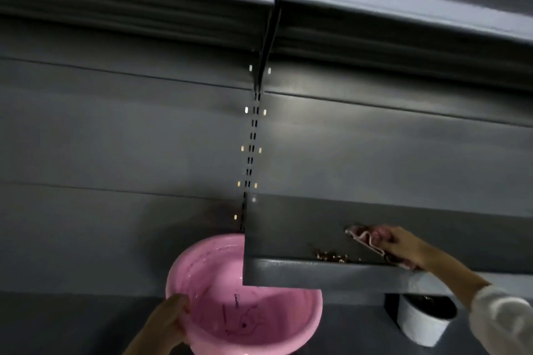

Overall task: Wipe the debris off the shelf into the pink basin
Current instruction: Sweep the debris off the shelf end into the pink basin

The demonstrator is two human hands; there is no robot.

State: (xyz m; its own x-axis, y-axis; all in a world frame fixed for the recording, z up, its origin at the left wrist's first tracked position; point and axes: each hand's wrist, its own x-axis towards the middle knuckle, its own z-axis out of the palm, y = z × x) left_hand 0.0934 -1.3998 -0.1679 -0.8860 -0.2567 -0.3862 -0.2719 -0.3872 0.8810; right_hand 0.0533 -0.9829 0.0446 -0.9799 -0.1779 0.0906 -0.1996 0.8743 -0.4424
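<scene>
Left hand (168, 323): bottom centre, fingers curled over the basin's near-left rim.
Basin (302, 323): pink, partly under the shelf's left end.
Debris (331, 256): on shelf (288, 271) front edge, just left of the cloth.
Right hand (403, 245): lower right, clutching the cloth (367, 236).

The shelf (288, 228) top is bare from the debris (331, 256) to its left end, with lots of room above. The pink basin (245, 297) sits under that end, and a white tub (424, 323) stands below.
</scene>
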